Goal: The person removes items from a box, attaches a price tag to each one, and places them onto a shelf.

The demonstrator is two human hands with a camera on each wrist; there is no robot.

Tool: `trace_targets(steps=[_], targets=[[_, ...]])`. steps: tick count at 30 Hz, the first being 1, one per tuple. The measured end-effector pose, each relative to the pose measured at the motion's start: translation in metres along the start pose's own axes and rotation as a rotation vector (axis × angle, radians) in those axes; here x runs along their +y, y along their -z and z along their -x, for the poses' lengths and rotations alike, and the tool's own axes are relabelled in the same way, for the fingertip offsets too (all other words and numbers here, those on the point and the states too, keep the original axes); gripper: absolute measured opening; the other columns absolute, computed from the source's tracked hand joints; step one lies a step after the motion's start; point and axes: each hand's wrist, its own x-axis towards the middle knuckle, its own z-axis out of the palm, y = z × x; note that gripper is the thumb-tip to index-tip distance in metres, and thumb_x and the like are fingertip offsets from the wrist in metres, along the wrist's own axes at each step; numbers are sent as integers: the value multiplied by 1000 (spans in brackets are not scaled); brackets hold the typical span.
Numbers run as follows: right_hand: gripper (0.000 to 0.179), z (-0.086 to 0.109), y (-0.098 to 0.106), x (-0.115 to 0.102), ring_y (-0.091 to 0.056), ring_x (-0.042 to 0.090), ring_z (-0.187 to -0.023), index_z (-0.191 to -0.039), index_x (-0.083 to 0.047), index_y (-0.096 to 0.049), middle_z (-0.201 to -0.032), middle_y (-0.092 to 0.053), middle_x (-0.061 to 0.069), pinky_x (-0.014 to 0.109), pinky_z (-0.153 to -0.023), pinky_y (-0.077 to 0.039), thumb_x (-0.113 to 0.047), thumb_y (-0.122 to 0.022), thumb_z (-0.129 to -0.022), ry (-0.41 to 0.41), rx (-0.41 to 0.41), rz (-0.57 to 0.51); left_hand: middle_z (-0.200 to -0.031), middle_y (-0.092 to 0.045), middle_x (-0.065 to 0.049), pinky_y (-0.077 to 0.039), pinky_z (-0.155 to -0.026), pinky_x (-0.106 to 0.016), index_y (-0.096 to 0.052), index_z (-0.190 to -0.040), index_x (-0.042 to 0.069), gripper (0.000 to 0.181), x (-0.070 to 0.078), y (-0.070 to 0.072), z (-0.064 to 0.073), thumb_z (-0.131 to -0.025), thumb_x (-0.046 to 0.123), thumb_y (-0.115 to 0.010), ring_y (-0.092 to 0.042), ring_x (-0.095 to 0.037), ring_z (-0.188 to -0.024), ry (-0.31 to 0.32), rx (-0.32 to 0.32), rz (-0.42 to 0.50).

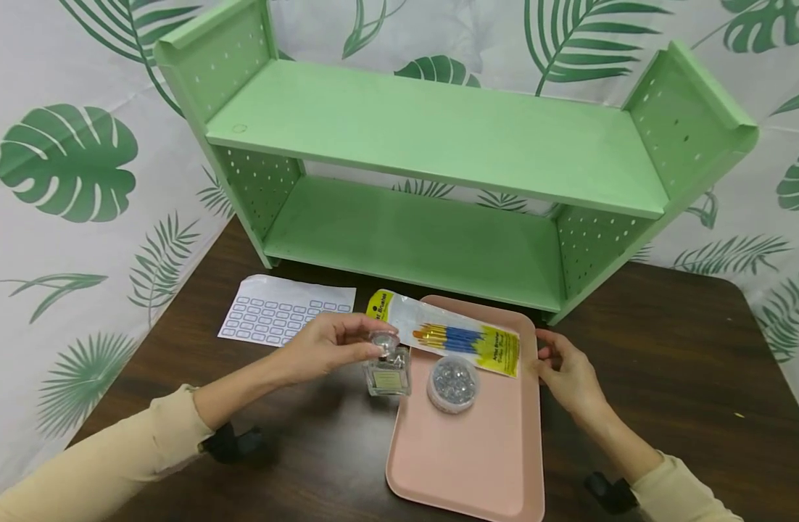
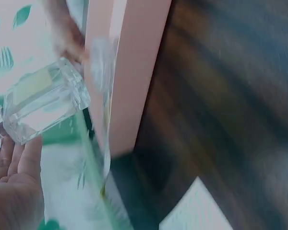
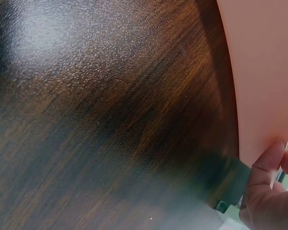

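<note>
A clear glass perfume bottle [image 1: 388,380] with a pale label hangs from my left hand [image 1: 334,346], whose thumb and fingers pinch its round clear cap. It is just over the left edge of a pink tray [image 1: 465,464]. In the left wrist view the bottle [image 2: 43,100] appears tilted beside the tray's side [image 2: 134,81]. My right hand [image 1: 574,375] pinches the tray's right rim near its far corner; the right wrist view shows the thumb [image 3: 266,160] against the outer wall. On the tray are a round tub of clear pieces [image 1: 453,384] and a paintbrush pack [image 1: 461,339].
Behind the tray stands a green two-level shelf [image 1: 412,225] with perforated sides. A white sheet of blue-outlined labels [image 1: 275,312] lies left of the tray on the dark wooden table [image 1: 660,406]. A leaf-patterned cloth [image 1: 67,239] covers the wall behind.
</note>
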Motion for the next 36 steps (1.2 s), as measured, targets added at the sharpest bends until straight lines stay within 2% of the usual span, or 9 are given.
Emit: trace_targets(steps=[3,6,14,20,24,27,33,36], targets=[[47,1,0,0,-51,3,-73,-133,8,-41,-98,-50,18,19,-60,-51,8,-52,-87,2,-2,2,-109,-66,-20,-55,-75,-29,-58,-119,-5,31,-1,16,5,-89,5,-61,-66,-11,-90,0,33,-18],[47,1,0,-1,-52,4,-74,-133,7,-41,-98,-50,18,20,-61,-51,8,-52,-87,-1,-4,6,-109,-65,-21,-55,-74,-29,-58,-119,-6,32,-7,29,10,-89,4,-61,-65,-10,-89,13,41,-33],[47,2,0,-3,-52,7,-76,-134,6,-41,-99,-50,18,21,-62,-52,8,-51,-88,-14,-6,20,-114,-65,-17,-53,-79,-25,-60,-117,-4,31,-33,50,23,-89,8,-63,-64,-6,-93,30,-12,-141],[47,1,-1,-2,-52,8,-76,-134,6,-41,-100,-50,18,21,-61,-52,8,-51,-88,-17,-3,22,-113,-67,-13,-49,-76,-22,-62,-116,0,30,-43,59,30,-89,11,-64,-59,-5,-82,15,-68,-221],[47,2,-1,-2,-52,8,-76,-134,6,-40,-100,-50,18,21,-61,-52,9,-50,-88,-16,-4,21,-114,-67,-8,-47,-84,-22,-64,-116,5,29,-46,63,33,-89,15,-64,-59,-4,-94,22,-86,-264],[47,2,-1,-2,-52,6,-75,-134,6,-41,-99,-50,18,22,-61,-52,9,-50,-88,-13,-2,21,-115,-67,-6,-45,-91,-22,-64,-116,7,28,-48,65,35,-89,16,-64,-57,-6,-107,35,-92,-268],[46,2,-1,-3,-52,7,-75,-134,6,-41,-99,-50,18,22,-61,-52,9,-49,-88,-7,2,24,-112,-67,-6,-45,-86,-22,-64,-116,7,29,-54,69,38,-89,16,-65,-56,-7,-97,57,-108,-252],[47,2,-1,-3,-53,9,-76,-134,6,-41,-99,-50,18,22,-61,-52,8,-49,-88,-9,1,31,-112,-67,-6,-46,-88,-23,-63,-117,6,29,-56,70,39,-89,16,-64,-57,-8,-100,69,-114,-233]])
